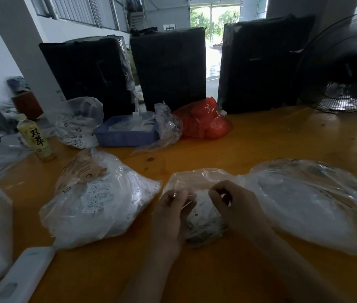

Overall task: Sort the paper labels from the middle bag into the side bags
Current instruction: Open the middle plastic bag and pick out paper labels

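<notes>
The middle bag (197, 193), a small clear plastic bag of paper labels (203, 217), lies on the orange table (260, 138) directly under both sets of fingers. One label between the two hands shows the print "XS". The left hand (171, 213) has its fingers curled inward and pinches the crinkled plastic at the bag's left edge. The right hand (232, 206) is curled too, thumb and fingertips closed together on the plastic at the bag's right side; whether they also catch a label through the film cannot be told.

Just left of the left fingers sits the left side bag (99, 202), clear, bulging with white printed labels and some brown card. Just right of the right fingers, touching the middle bag, lies the right side bag (312, 204), wide and flat with pale contents.

Beyond the fingertips stand a blue tray (127, 134), a red plastic bag (203, 121) and three black wrapped parcels (168, 68). Far left is a drink bottle (36, 136); far right, a black fan (345, 68).
</notes>
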The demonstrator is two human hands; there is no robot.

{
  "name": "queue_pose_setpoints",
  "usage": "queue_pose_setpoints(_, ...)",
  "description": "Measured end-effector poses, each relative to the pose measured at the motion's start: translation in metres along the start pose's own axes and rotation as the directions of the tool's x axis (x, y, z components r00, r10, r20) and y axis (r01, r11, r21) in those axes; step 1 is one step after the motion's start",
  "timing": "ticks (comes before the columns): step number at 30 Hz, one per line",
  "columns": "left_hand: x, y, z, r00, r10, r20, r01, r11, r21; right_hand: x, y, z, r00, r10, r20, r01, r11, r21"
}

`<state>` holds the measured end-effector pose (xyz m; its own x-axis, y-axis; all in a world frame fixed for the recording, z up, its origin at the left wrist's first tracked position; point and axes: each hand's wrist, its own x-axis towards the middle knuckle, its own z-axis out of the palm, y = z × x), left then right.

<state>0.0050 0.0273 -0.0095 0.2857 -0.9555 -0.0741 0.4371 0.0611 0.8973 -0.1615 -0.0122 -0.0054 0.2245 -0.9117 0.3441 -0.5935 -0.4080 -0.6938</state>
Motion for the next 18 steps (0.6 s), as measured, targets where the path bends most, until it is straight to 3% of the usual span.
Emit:
queue_pose_setpoints(2,0.002,0.002,-0.003,1.000,-0.022,0.021,0.024,0.995,-0.092,0.006,0.009,-0.004,0.999,-0.032,0.039,0.041,0.963,-0.265)
queue_pose_setpoints(4,0.003,0.003,-0.005,0.999,-0.036,0.036,0.039,0.995,-0.089,0.008,0.018,-0.005,0.993,0.003,0.120,0.044,0.921,-0.388)
queue_pose_setpoints(8,0.008,0.002,-0.010,0.999,-0.047,-0.004,0.047,0.999,-0.008,0.001,0.015,0.002,0.967,0.062,0.245,0.036,0.926,-0.376)
queue_pose_setpoints(10,0.010,0.003,-0.012,0.998,-0.062,-0.028,0.062,0.998,0.004,-0.002,0.012,0.005,0.969,0.058,0.240,0.039,0.924,-0.381)
queue_pose_setpoints(15,0.011,0.007,-0.015,0.993,-0.118,-0.029,0.117,0.992,-0.038,-0.004,0.010,0.007,0.987,-0.037,0.155,0.098,0.907,-0.408)
queue_pose_setpoints(18,0.011,0.007,-0.017,0.993,-0.119,-0.014,0.118,0.990,-0.074,-0.004,0.013,0.006,0.961,-0.095,0.258,0.207,0.867,-0.453)
